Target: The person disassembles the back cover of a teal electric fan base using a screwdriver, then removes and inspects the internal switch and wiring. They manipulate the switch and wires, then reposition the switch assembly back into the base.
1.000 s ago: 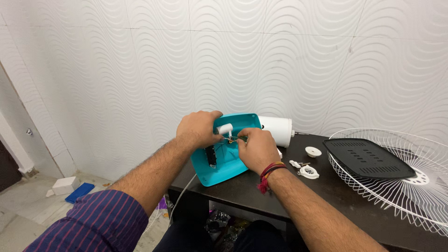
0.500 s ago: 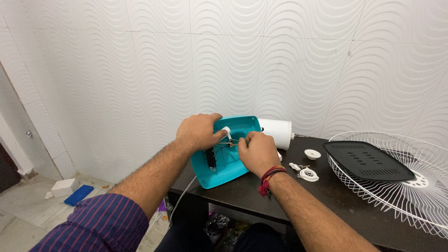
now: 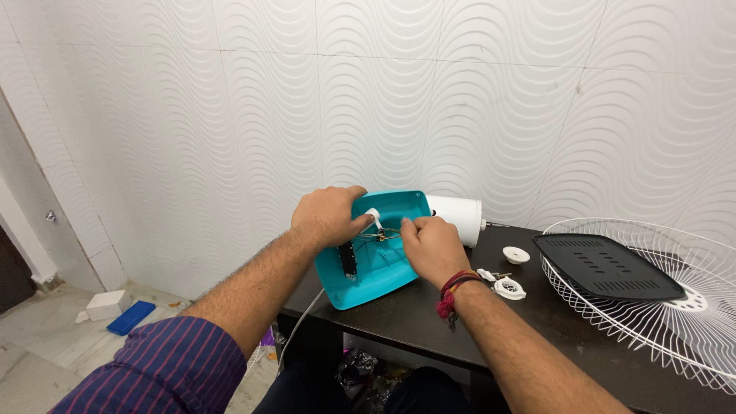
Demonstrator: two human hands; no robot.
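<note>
A teal plastic fan base housing (image 3: 383, 268) stands tilted on the dark table (image 3: 429, 322), its hollow inside facing me. My left hand (image 3: 326, 216) grips its upper left rim and pinches a small white part (image 3: 372, 216) inside. My right hand (image 3: 429, 247) reaches into the housing and holds thin coloured wires (image 3: 386, 235) with its fingertips. A black switch block (image 3: 349, 258) sits on the housing's left inner wall. A white cylindrical motor body (image 3: 458, 217) lies behind the housing.
A white wire fan grille (image 3: 652, 314) lies at the right with a black vented plate (image 3: 606, 264) on it. Small white round parts (image 3: 515, 254) (image 3: 507, 287) lie on the table. A white cord (image 3: 303, 326) hangs off the table's left edge. A blue box (image 3: 130, 317) lies on the floor.
Both hands stay inside the housing with small shifts of the fingers. The housing has barely moved.
</note>
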